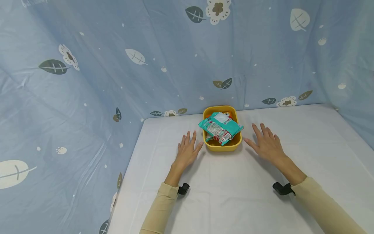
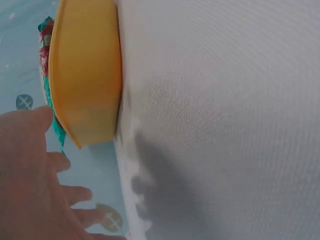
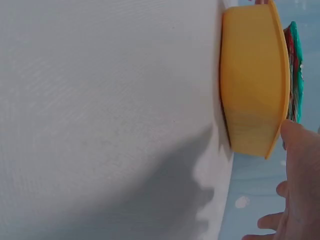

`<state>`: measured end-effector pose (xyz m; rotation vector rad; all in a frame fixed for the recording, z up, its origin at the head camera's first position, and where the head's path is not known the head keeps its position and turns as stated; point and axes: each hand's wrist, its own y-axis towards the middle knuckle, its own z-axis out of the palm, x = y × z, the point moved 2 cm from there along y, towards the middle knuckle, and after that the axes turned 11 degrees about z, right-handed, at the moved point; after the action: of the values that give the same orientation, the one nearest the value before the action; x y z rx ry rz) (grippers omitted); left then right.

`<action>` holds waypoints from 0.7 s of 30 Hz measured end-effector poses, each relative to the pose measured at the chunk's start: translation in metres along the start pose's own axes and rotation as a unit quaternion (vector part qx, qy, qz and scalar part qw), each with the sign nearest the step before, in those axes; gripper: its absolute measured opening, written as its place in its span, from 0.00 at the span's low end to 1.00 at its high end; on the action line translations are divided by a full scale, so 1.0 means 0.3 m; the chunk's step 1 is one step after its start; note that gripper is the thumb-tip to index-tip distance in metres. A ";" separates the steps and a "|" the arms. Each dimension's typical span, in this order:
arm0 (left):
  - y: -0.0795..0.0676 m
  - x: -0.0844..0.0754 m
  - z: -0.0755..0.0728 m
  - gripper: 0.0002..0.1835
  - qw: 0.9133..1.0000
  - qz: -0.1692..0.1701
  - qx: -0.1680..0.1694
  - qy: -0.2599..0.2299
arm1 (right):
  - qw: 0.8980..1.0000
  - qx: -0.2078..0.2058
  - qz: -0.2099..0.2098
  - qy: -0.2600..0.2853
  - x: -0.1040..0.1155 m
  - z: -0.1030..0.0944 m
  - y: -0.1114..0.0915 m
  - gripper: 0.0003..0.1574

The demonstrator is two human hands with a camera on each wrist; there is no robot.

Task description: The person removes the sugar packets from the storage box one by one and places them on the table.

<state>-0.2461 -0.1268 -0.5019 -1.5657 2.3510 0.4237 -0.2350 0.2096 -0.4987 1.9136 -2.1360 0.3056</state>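
Note:
A yellow plastic bin (image 1: 222, 149) stands at the back of the table, holding several snack packets. On top lies a teal snack packet (image 1: 223, 125) with a white label, its ends reaching over the rim on both sides. My left hand (image 1: 186, 153) is spread just left of the bin, fingers straight and holding nothing. To the right of the bin, my right hand (image 1: 267, 145) is likewise spread, its thumb toward the bin wall. Both wrist views show the bin's yellow side (image 2: 89, 70) close to the thumb, with the teal packet (image 3: 297, 75) sticking up above the rim.
A white cloth covers the table (image 1: 222, 195). Behind and to the left hangs a blue curtain (image 1: 175, 58) with leaf and flower prints, meeting the table's back edge right behind the bin. A black wrist mount (image 1: 183, 188) sits on the left wrist, another (image 1: 282, 188) on the right.

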 end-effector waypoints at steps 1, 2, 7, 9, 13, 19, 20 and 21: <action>0.001 0.000 0.001 0.39 1.000 0.000 0.001 -0.002 | 1.000 -0.002 -0.002 0.000 0.002 -0.001 0.001 0.55; 0.003 0.000 0.001 0.39 1.000 -0.001 0.002 -0.005 | 1.000 -0.003 -0.003 0.000 0.004 -0.003 0.002 0.55; 0.008 -0.002 0.000 0.39 1.000 -0.003 0.005 -0.021 | 1.000 -0.007 -0.009 0.008 0.013 -0.018 0.009 0.54; 0.008 -0.003 -0.002 0.39 1.000 -0.003 0.003 -0.028 | 1.000 -0.007 -0.010 0.011 0.016 -0.025 0.013 0.54; 0.009 -0.003 -0.008 0.38 0.999 -0.003 -0.003 -0.043 | 1.000 0.001 -0.012 0.015 0.025 -0.039 0.022 0.54; 0.017 -0.003 -0.020 0.38 0.997 -0.012 -0.003 -0.079 | 0.999 0.009 -0.016 0.026 0.041 -0.051 0.045 0.54; 0.019 -0.006 -0.023 0.37 0.996 -0.013 -0.004 -0.086 | 0.999 0.012 -0.015 0.027 0.045 -0.053 0.048 0.54; 0.020 -0.008 -0.025 0.37 0.996 -0.014 -0.004 -0.090 | 0.999 0.014 -0.014 0.030 0.048 -0.055 0.051 0.54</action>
<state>-0.2514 -0.1256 -0.4937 -1.4940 2.1923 0.5451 -0.2507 0.2031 -0.4782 1.9233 -2.0751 0.3848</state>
